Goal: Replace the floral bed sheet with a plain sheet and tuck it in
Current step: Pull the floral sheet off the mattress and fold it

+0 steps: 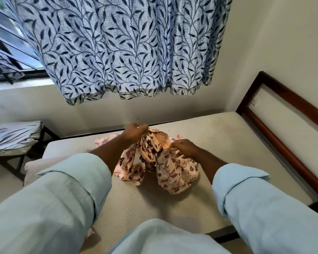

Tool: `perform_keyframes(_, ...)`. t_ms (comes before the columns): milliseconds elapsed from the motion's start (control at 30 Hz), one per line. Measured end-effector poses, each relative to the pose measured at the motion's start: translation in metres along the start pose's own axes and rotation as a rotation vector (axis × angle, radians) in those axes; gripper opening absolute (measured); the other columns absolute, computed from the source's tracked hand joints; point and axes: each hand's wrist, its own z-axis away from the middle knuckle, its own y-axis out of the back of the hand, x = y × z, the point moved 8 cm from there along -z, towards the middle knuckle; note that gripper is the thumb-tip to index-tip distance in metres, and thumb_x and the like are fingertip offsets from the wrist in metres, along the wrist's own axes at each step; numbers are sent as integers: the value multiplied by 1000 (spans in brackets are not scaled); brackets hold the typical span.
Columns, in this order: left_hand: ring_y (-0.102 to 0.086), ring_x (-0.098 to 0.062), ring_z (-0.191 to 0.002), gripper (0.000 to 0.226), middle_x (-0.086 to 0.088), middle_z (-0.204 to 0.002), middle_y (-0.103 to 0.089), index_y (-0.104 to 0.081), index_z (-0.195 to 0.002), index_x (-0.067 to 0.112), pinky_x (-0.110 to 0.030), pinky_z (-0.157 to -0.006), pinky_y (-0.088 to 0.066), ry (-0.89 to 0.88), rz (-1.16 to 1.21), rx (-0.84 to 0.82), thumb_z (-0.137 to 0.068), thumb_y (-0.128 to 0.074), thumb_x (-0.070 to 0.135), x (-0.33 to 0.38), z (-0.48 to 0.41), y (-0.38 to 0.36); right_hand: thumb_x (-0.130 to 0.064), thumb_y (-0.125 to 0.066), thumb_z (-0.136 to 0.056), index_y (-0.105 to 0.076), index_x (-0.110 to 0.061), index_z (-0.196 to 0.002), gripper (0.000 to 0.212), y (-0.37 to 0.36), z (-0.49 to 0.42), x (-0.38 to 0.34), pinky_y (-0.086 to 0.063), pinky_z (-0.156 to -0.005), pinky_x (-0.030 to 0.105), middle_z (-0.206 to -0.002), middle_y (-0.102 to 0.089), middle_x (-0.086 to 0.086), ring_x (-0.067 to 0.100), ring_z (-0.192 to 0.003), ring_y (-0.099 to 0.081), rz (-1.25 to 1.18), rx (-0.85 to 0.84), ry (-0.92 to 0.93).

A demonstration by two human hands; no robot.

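Bedroom of a home. A bare mattress (218, 136) lies in a dark wooden bed frame (286, 114) set against plain walls. A leaf-print curtain (127, 48) hangs over a barred window (7, 48). Folded linen (13, 138) rests on a stand (50, 132) beside the bed.

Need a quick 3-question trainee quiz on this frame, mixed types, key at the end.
1. True or false: the floral sheet lies spread out flat.
2. Where is the folded plain sheet? A) on the windowsill B) on the stand left of the mattress C) on the floor
3. Fill in: the left hand and the right hand both grip the ____.

Key: 1 false, it is bunched up; 2 B; 3 floral sheet.
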Motion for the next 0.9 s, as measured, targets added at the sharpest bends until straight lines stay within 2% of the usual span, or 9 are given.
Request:
perform_keyframes(100,-61,-27,-73,41,-17,-83,-65,-66,-96,-8,-40,-73,-51,-19,15,-14,-98,-57,32,0,-3,-8,-52,-65,-93,-71,-12,-118,47,-13,-5,-16,-55,-78,35,-109,-72,6,22,-95,-69,-41,-30,59)
perform_keyframes(167,-61,-27,-73,40,-21,-83,-66,-67,-96,-8,-40,-73,-51,-24,19,-8,-98,-57,31,0,-3,-9,-45,-70,-92,-72,-9,-117,44,-16,-10,-18,-57,-75,31,-107,-73,9,21,-90,-71,-33,-15,91)
perform_keyframes(300,-70,-22,-78,32,-9,-85,-72,-71,-94,8,-37,-75,-57,-16,-50,44,-98,-57,36,-2,-4,0,-24,-59,-102,-68,-9,-124,29,-8,-14,-13,-51,-61,19,-112,-71,11,20,-91,-70,-191,65,77)
perform_keyframes(467,-70,-18,-85,33,-2,-90,-74,-76,-97,18,-31,-70,-57,-42,-250,136,-92,-59,46,-4,-6,11,-27,-55,-99,-68,-20,-127,31,15,-24,-21,-49,-70,26,-119,-73,3,23,-104,-70,-433,264,44)
perform_keyframes(600,-68,-17,-85,36,-1,-93,-74,-77,-98,19,-33,-75,-59,-99,-318,153,-90,-60,49,11,-5,5,-25,-57,-97,-75,-17,-100,21,33,-21,-48,-43,-55,25,-89,-73,-1,11,-70,-60,-594,410,67)
perform_keyframes(667,-67,-16,-85,34,-1,-97,-74,-77,-100,16,-30,-73,-57,-145,-313,175,-92,-61,45,24,-4,4,-32,-55,-98,-73,-16,-91,24,39,-24,-49,-53,-61,36,-89,-72,3,18,-75,-64,-640,481,11)
perform_keyframes(700,-67,-17,-87,34,-1,-99,-73,-77,-102,15,-30,-74,-55,-166,-313,186,-93,-61,44,30,-3,4,-38,-53,-99,-72,-16,-92,30,41,-26,-48,-58,-73,43,-95,-73,7,25,-86,-67,-663,500,-19)
perform_keyframes(800,-66,-16,-85,33,1,-96,-72,-77,-99,14,-28,-74,-53,-223,-328,247,-93,-61,42,46,-3,8,-51,-46,-102,-72,-12,-110,48,46,-23,-55,-54,-97,47,-115,-71,13,33,-107,-67,-636,528,-29)
perform_keyframes(900,-64,-9,-71,31,1,-82,-72,-78,-86,15,-22,-62,-46,-253,-311,304,-92,-62,41,61,-2,12,-62,-49,-99,-68,-20,-95,47,50,-5,-76,-49,-74,31,-84,-66,0,15,-78,-63,-458,429,112)
